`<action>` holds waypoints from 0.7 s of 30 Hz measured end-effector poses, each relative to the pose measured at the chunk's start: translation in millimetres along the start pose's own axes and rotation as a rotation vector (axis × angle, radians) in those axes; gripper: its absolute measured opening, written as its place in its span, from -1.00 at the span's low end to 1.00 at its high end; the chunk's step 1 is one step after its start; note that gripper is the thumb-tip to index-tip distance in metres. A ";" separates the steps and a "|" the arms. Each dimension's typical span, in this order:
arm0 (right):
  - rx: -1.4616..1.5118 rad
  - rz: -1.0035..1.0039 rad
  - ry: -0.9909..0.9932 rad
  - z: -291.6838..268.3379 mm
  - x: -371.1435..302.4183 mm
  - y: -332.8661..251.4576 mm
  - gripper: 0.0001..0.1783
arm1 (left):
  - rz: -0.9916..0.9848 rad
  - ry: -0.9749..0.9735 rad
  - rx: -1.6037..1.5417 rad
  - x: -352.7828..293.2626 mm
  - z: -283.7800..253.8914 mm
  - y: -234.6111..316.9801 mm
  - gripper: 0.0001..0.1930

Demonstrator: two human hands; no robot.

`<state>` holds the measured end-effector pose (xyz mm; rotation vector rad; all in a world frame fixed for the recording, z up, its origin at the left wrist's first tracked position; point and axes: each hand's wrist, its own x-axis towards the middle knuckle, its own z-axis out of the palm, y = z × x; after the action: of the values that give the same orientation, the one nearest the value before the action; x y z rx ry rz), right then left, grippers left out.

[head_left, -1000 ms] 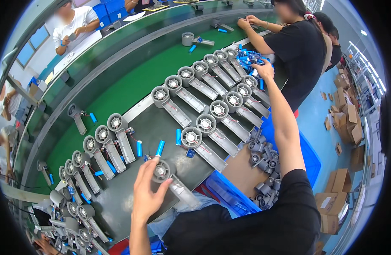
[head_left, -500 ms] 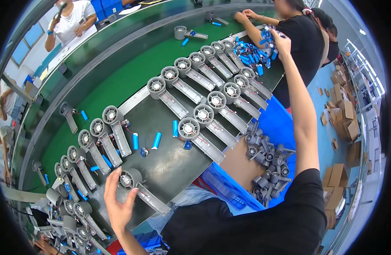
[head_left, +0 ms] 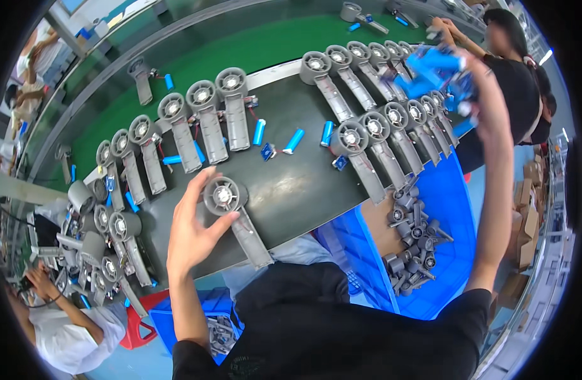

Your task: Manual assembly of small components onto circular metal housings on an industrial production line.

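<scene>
At the table's near edge my left hand (head_left: 195, 223) curls its thumb and fingers round the ring of a grey handheld fan housing (head_left: 223, 195), whose open handle points toward me. My right hand (head_left: 482, 75), stretched out to the far right, grips a bunch of blue battery cells (head_left: 430, 68) with small circuit boards. Motion blurs this bunch. Around them stand rows of similar fan housings (head_left: 202, 95), their handles open. Between the rows lie a loose blue cell (head_left: 294, 140) and a small blue circuit board (head_left: 268, 151).
Beyond the dark table (head_left: 284, 196) runs a green conveyor belt (head_left: 196, 54) with a few parts on it. A blue bin (head_left: 452, 221) of grey housings stands below at right. Grey parts heap up at left (head_left: 91, 247). Co-workers sit at far right and lower left.
The view has swung rightward and down, so the table things appear shifted. My right hand has lifted the blue bunch from over the pile of cells. My left hand stays at the same housing.
</scene>
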<state>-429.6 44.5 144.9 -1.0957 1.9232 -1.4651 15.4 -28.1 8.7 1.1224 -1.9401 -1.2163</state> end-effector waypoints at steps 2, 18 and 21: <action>-0.062 -0.156 -0.173 41.7 -27.9 16.8 -0.49 | 0.047 -0.024 0.114 -1.7 -5.5 -10.4 -0.25; -0.831 -0.479 -0.173 198.8 -110.8 56.9 -0.41 | 0.198 -0.004 0.077 7.1 -4.1 -18.5 -0.34; -0.767 -0.555 -0.149 192.9 -114.4 45.1 -0.68 | 0.231 0.049 0.137 0.0 -11.1 -19.7 -0.37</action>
<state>-230.7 35.2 32.2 -2.1434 2.2287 -0.8036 31.2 -37.2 -4.6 0.9532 -2.0753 -0.9379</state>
